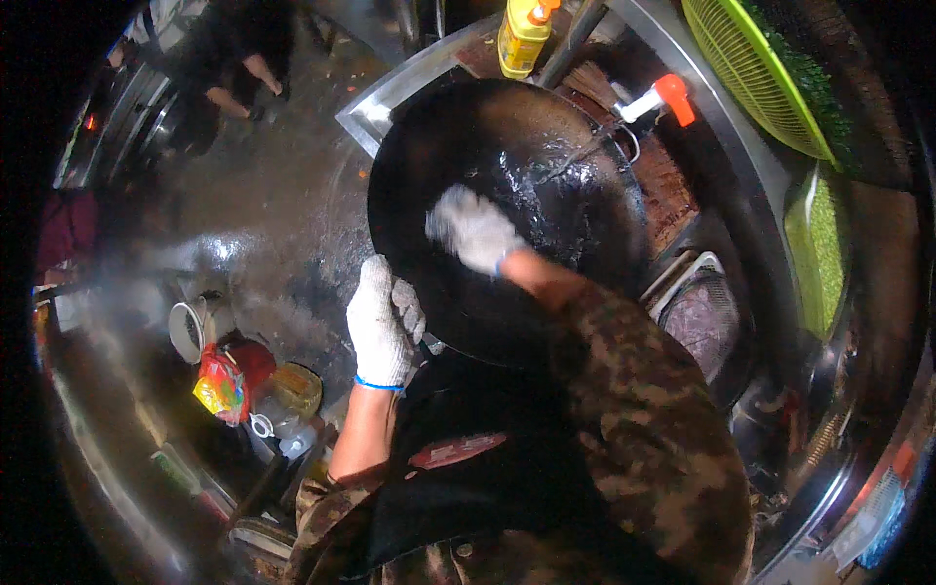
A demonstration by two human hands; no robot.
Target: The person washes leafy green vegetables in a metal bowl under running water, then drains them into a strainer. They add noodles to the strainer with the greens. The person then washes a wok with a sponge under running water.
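Note:
A large, dark, round wok [504, 146] lies tilted before me, with wet, shiny patches on its inner surface. My left hand [384, 322], in a white knit glove with a blue cuff, is closed at the wok's near left rim, where a bit of metal shows below the fingers; the grip itself is partly hidden. Over the inside of the wok is my right hand [475, 227], gloved in white too and blurred. Something greyish and blurred is bunched at its fingers, pressed near the wok's surface; I cannot tell what it is.
Beyond the wok stand a yellow bottle [523, 40] and an orange-and-white handled tool [658, 99]. A green plastic basket [760, 73] is at the upper right, a white basket [702, 314] at the right. Containers, including a white bucket [189, 330], sit lower left. Another person [241, 66] is at upper left.

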